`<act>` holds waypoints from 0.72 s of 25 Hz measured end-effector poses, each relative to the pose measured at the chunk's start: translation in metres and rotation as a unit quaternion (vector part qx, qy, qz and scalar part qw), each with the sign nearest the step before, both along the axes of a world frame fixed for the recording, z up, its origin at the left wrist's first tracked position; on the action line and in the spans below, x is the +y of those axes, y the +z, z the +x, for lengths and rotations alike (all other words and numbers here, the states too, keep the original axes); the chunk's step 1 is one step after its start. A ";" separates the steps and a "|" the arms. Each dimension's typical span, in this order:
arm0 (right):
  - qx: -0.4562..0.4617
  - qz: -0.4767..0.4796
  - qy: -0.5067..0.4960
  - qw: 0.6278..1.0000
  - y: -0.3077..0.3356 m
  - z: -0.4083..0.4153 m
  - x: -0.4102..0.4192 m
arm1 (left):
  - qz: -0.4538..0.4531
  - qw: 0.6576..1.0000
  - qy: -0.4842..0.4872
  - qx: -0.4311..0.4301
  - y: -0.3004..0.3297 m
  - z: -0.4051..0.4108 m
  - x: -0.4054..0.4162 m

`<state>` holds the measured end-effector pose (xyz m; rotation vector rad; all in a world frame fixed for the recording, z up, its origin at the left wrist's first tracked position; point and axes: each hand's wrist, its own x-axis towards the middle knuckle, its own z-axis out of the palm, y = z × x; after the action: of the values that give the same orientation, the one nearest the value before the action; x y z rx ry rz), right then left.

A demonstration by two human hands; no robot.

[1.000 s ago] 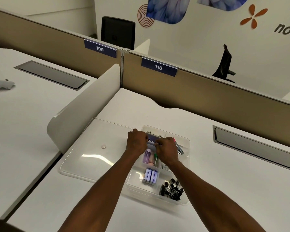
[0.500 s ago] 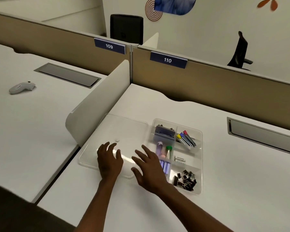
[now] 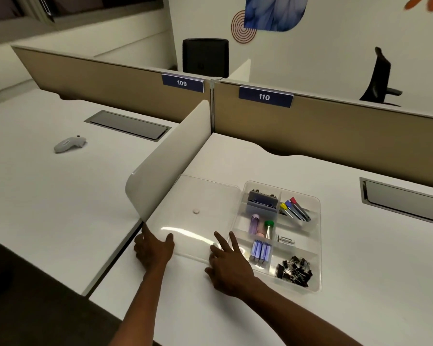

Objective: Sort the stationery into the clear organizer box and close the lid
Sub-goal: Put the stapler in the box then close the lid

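Observation:
The clear organizer box (image 3: 319,245) sits open on the white desk, with its clear lid (image 3: 200,196) lying flat to its left. Inside are a grey stapler (image 3: 261,202), coloured markers (image 3: 295,211), small bottles (image 3: 260,226), blue batteries (image 3: 260,250), a white eraser (image 3: 286,239) and black binder clips (image 3: 294,269). My left hand (image 3: 153,249) rests at the lid's near left corner, fingers spread. My right hand (image 3: 229,267) touches the lid's near right edge beside the box, fingers apart. Neither hand holds anything.
A white curved divider (image 3: 170,156) stands just left of the lid. Tan partition panels (image 3: 335,136) close the back of the desk. A grey cable hatch (image 3: 405,202) lies at the right. A white handheld device (image 3: 69,143) rests on the neighbouring desk.
Both hands left the stapler compartment and came down to the lid's near edge. Since half a second ago they spread apart toward the lid's two near corners.

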<state>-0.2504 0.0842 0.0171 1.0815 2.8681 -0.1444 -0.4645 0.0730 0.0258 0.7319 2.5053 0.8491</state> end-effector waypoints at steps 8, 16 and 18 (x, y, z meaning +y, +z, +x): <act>0.196 -0.147 -0.104 0.964 0.018 0.004 0.004 | 0.249 0.941 0.070 -0.219 0.057 -0.010 0.015; 0.562 -0.403 -0.275 0.668 0.126 0.021 0.031 | 0.299 0.899 -0.304 -0.102 0.125 0.086 0.012; 0.580 -0.405 -0.285 0.646 0.139 0.037 0.034 | 0.328 0.866 -0.372 -0.058 0.129 0.110 0.012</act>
<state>-0.2138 0.1185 0.1558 1.9319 2.1628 -2.6688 -0.3542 0.0845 0.1547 1.6522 1.5447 1.3553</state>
